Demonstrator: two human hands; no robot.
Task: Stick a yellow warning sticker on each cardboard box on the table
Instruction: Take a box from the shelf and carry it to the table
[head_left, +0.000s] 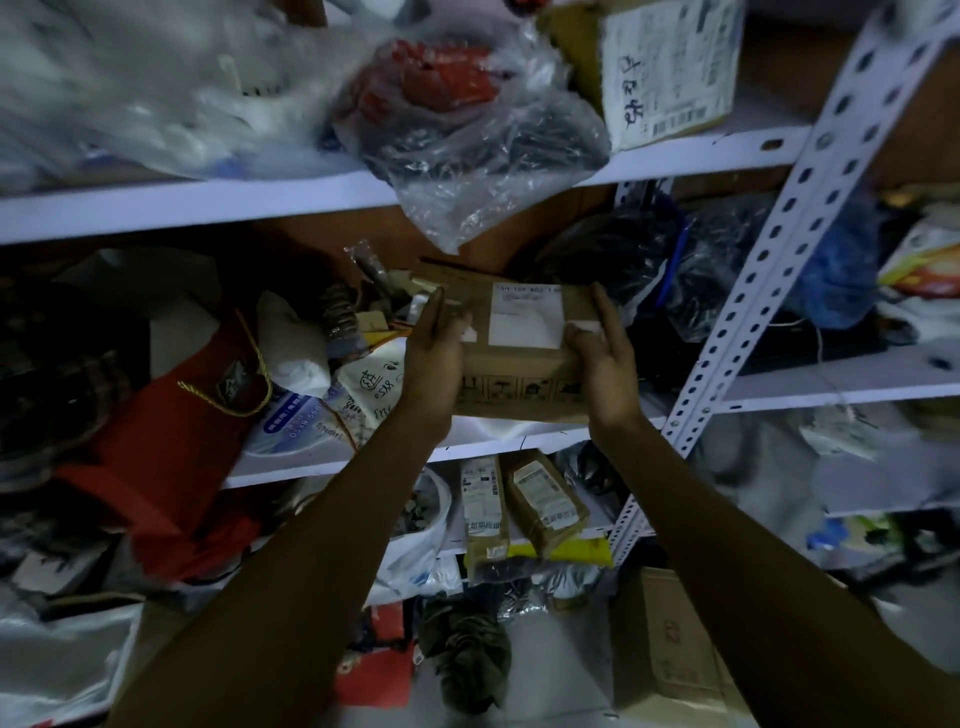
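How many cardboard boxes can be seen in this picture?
3 plain ones: the held box between both hands, a labelled box on the top shelf, and an open box on the floor. Two small brown parcels lie lower; clutter may hide more.

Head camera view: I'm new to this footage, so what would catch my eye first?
A brown cardboard box with a white label, held between the left hand and right hand at the middle white metal shelf. A red paper gift bag with gold cord handles lies left; crinkled clear plastic bags overhang above.

2 hands, 1 held box
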